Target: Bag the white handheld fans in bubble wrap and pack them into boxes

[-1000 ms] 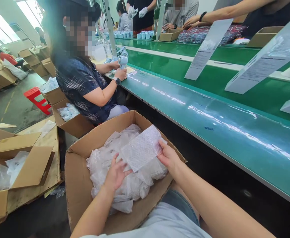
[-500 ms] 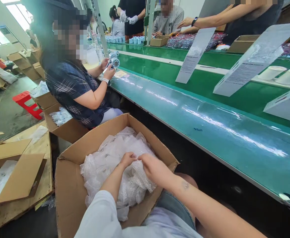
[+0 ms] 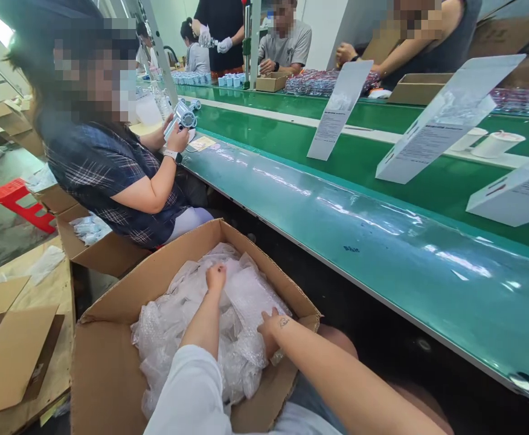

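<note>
The curled left hand [image 3: 216,277] and partly hidden right hand [image 3: 270,330], their grasp indeterminable, lie at bubble-wrap bags [image 3: 249,292] heaped in a cardboard box [image 3: 99,374], where overlap could drag several out together

I've got bubble bags [image 3: 169,326] piled in a box [image 3: 104,374] right ahead, bench [image 3: 291,211] running along its right, cartons [image 3: 404,157] on the belt [image 3: 359,187] behind that, coworker [image 3: 105,163] past the box. Lower left, maybe another box [image 3: 11,356], cut off.
</note>
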The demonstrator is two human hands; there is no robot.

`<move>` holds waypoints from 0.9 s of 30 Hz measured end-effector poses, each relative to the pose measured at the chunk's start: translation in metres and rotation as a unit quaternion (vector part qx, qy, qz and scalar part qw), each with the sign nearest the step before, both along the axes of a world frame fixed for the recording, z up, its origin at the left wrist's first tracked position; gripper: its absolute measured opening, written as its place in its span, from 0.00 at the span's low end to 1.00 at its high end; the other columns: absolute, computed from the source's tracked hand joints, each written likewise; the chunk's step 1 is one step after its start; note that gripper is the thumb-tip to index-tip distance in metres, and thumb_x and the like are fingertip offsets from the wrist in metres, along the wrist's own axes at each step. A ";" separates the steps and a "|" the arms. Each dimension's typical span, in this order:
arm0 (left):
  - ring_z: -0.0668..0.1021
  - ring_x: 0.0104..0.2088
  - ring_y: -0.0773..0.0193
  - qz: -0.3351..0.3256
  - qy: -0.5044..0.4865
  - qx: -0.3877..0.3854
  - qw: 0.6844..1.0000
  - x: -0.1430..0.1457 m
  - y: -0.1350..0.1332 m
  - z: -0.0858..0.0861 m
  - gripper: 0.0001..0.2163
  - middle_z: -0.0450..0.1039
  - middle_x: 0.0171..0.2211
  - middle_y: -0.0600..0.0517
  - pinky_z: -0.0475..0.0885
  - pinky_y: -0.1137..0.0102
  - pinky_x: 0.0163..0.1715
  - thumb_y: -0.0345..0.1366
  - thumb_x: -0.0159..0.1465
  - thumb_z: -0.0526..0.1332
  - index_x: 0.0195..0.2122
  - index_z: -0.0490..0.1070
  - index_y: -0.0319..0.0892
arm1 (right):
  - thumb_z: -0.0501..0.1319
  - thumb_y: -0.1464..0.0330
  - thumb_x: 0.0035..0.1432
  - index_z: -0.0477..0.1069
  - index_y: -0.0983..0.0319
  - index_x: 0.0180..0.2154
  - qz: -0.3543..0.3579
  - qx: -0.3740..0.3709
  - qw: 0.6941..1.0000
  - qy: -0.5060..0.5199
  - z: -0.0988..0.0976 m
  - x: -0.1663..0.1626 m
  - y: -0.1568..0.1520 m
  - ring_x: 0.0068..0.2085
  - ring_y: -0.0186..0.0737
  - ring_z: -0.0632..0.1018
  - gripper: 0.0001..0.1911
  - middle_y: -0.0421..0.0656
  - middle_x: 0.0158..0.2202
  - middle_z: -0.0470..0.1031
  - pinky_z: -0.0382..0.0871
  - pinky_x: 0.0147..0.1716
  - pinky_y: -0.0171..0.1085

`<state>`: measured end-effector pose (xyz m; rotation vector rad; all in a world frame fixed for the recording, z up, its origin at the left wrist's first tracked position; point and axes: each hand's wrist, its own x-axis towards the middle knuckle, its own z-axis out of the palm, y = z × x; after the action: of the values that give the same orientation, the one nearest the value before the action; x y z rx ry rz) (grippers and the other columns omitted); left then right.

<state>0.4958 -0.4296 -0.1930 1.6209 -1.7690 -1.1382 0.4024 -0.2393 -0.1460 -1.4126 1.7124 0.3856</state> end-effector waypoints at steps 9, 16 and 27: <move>0.77 0.44 0.56 -0.046 0.159 -0.149 0.975 0.085 0.059 0.115 0.08 0.77 0.39 0.48 0.68 0.63 0.51 0.39 0.60 0.61 0.38 0.75 0.45 | 0.48 0.48 0.64 0.70 0.64 0.46 -0.272 -0.149 0.924 -0.225 0.048 -0.021 -0.020 0.52 0.51 0.75 0.28 0.58 0.49 0.72 0.70 0.48 0.54; 0.78 0.48 0.46 -0.373 0.228 -0.017 0.899 0.106 0.174 0.155 0.10 0.81 0.39 0.45 0.55 0.47 0.61 0.28 0.52 0.68 0.34 0.79 0.50 | 0.74 0.66 0.41 0.71 0.65 0.41 -0.536 -0.096 0.617 -0.568 0.094 -0.011 -0.022 0.29 0.40 0.78 0.24 0.44 0.29 0.77 0.73 0.32 0.38; 0.75 0.46 0.57 0.063 0.453 0.248 0.854 0.089 0.183 0.148 0.21 0.71 0.45 0.51 0.73 0.55 0.46 0.40 0.52 0.72 0.44 0.66 0.50 | 0.59 0.70 0.60 0.68 0.58 0.38 -0.616 -0.221 0.482 -0.583 0.113 -0.012 -0.008 0.29 0.34 0.77 0.04 0.37 0.31 0.77 0.74 0.32 0.36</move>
<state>0.5848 -0.2461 -0.0452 1.0682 -0.7739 -1.9652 0.3904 -0.2476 -0.0333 -0.0830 1.0834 -1.5709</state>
